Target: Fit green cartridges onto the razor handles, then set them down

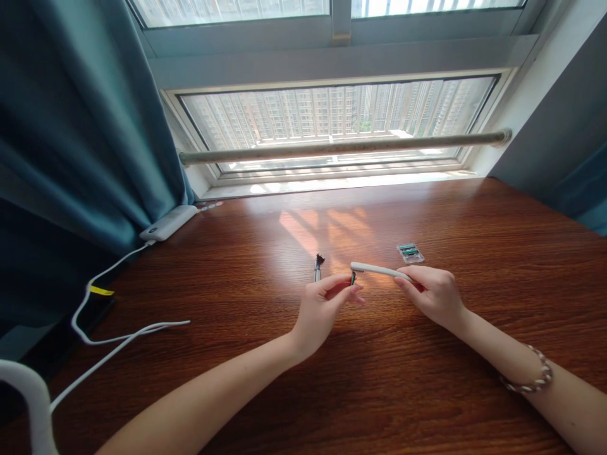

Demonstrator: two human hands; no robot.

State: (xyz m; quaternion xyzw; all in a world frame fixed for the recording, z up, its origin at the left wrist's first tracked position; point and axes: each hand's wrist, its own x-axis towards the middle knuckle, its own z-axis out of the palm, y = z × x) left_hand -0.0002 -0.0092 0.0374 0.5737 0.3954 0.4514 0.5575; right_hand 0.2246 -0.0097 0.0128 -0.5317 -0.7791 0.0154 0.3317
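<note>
Between the thumb and fingers of my left hand (322, 313) is a small dark razor cartridge (353, 278) with a green strip. My right hand (434, 294) grips a white toothbrush (377, 269) by its handle end. The brush head reaches left over the cartridge, bristles down, at or very near its top edge; contact is too small to be sure of. Just beyond my left hand lies a silvery razor handle (317, 270) with a dark top end, its lower part hidden by the hand. Behind my right hand sits a clear plastic case (410, 253) holding green-and-black cartridges.
The brown wooden table (227, 265) reaches to the window sill. A white power bank (169, 222) with a white cable (128, 338) lies at left, beside the blue curtain (85, 114). A curved white object (28, 385) stands at the lower left. A rail (346, 149) crosses the window.
</note>
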